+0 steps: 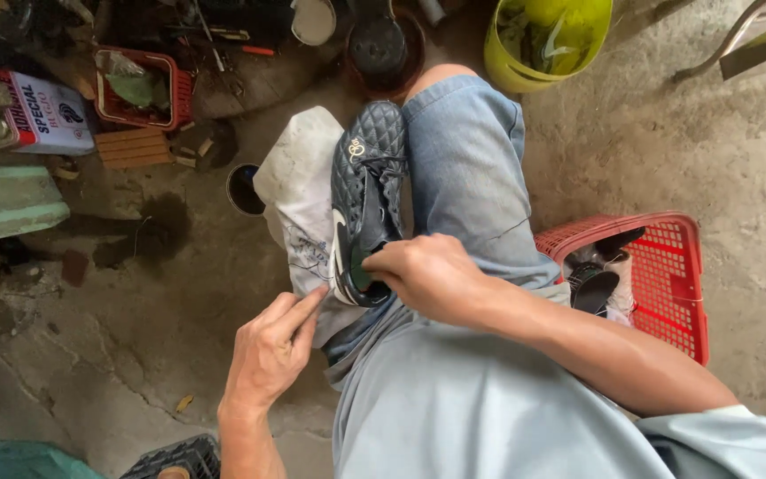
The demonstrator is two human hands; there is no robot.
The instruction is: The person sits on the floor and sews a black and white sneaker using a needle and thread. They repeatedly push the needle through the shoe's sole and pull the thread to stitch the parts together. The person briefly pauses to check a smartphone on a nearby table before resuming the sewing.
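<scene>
Beside the black shoe (365,195), red basket (667,275), yellow bucket (547,40).

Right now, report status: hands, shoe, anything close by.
Right hand grips heel of black quilted leather shoe on lap. Left hand pinches at sole edge. White cloth under shoe; red plastic basket alongside.

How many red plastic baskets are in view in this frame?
2. A large red basket sits on the floor by the right leg, holding footwear; a small red basket stands among the clutter at upper left. Others may be hidden there.
</scene>
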